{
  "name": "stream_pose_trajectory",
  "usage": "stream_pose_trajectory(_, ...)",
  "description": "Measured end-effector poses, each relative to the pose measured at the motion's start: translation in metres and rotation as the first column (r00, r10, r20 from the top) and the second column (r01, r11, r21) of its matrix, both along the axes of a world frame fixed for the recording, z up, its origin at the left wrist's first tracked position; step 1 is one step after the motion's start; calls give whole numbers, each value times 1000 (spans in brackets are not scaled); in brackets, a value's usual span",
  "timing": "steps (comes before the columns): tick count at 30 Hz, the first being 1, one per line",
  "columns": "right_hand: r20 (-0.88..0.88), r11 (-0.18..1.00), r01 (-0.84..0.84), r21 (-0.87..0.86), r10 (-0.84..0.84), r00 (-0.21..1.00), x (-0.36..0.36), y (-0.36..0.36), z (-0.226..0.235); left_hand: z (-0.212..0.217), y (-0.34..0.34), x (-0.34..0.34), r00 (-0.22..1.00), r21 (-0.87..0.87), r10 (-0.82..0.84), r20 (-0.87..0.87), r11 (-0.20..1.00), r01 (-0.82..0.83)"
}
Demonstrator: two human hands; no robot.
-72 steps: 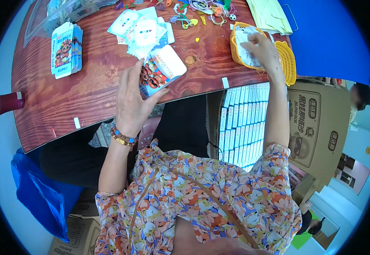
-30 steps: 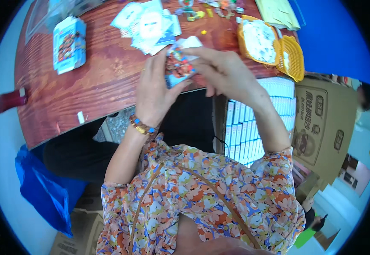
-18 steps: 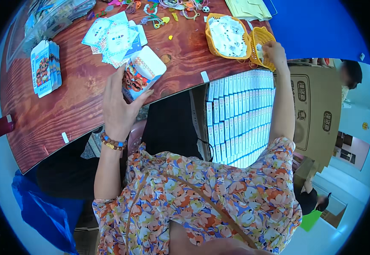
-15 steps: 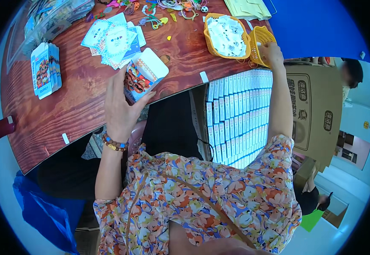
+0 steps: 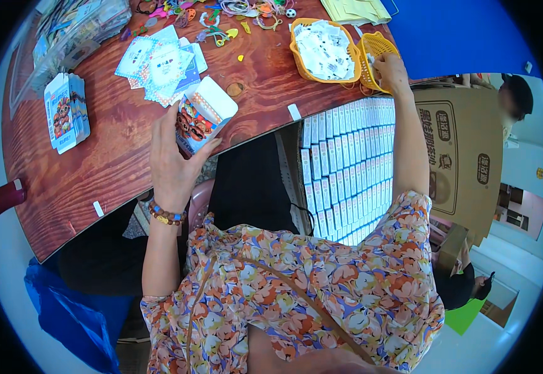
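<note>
My left hand (image 5: 173, 153) is closed round a small printed cardboard box (image 5: 194, 123) with cartoon figures on its front and its flap standing open. The box is held tilted over the near edge of the table. At the right, my right hand (image 5: 392, 75) reaches into a small yellow plastic basket (image 5: 377, 42). Its fingers are curled together, and what they hold is hard to make out; a bit of white shows beside them. Touching that basket is a larger yellow basket (image 5: 295, 53) full of small white printed packets (image 5: 326, 51).
Cards (image 5: 159, 62) lie spread beyond the box. Flattened cartons (image 5: 65, 112) are stacked at the left, near a clear plastic bin (image 5: 75, 47). Colourful trinkets (image 5: 221, 34) lie at the back. Below the table's right edge, a large carton holds rows of white boxes (image 5: 349, 168).
The whole view has shifted slightly. My right hand stays in the small basket, its fingers now curled further toward its far end. My left hand still holds the box, turned a little.
</note>
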State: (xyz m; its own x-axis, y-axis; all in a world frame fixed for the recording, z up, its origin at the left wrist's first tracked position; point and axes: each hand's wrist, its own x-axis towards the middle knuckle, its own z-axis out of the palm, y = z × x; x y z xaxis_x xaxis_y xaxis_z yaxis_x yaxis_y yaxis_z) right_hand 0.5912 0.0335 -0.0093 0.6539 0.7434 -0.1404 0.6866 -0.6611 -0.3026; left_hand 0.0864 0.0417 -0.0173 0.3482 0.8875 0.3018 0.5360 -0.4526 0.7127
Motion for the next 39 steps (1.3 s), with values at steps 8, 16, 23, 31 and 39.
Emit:
stream_pose_trajectory(8,-12,996,-23,91,24,1000,13,-7,8,-2,1,-4,1000,20,-8,3,1000,8)
stream_pose_trajectory(16,466,923,-374,-95,373,802,18,-8,-8,2,0,3,1000,2,-24,-7,1000,24)
stream_pose_trajectory(23,-281,971,-65,231,131,951,29,-20,21,1,3,1,999,2,-30,-25,1000,30)
stream_pose_trajectory(31,-362,953,-106,283,209,909,-22,-13,56,0,3,2,999,-6,-45,-11,999,45)
stream_pose_trajectory(39,-436,896,-173,409,359,825,-57,-11,63,1,2,-2,999,6,-38,-28,999,38)
